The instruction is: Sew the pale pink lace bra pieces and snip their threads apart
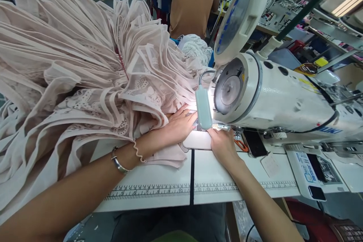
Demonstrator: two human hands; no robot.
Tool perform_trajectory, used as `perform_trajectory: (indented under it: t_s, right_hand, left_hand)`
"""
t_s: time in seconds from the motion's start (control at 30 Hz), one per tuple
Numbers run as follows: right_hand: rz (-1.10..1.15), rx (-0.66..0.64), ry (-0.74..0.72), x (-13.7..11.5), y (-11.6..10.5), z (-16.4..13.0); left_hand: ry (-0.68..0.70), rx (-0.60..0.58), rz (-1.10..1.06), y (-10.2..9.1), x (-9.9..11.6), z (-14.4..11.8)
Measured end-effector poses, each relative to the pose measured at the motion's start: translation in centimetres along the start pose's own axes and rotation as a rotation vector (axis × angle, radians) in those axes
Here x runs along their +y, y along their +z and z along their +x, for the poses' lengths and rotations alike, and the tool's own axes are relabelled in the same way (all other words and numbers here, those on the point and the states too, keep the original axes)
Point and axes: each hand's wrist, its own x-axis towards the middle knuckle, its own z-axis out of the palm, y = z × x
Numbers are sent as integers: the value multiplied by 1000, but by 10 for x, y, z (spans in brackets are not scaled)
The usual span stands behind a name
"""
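Left hand (180, 124) lies flat on the pink fabric (85, 83), fingers together, pressing it at the machine (272, 98) – right hand (222, 144) rests beside it on the table (170, 189), its fingertips hidden under the lamp (203, 107), so their spread cannot be told. The fabric heaps high to the left and far side. A phone (254, 143) lies just right; a person (193, 0) stands far behind.

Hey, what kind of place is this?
Most likely a garment factory sewing floor: an industrial sewing machine, a big heap of pink lace pieces, and more machines behind another person at work.
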Motion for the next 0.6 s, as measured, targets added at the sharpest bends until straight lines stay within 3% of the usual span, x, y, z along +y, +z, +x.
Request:
perform_trajectory:
  t_s: [0.1, 0.33, 0.6]
  right_hand:
    - [0, -42, 31, -5, -3, 2]
    - [-22, -368, 124, -16, -21, 9]
    - [-51, -424, 107, -16, -21, 9]
  left_hand:
    - [-37, -31, 9, -3, 2, 0]
    - [-83, -38, 38, -7, 7, 0]
    - [-99, -45, 39, -8, 8, 0]
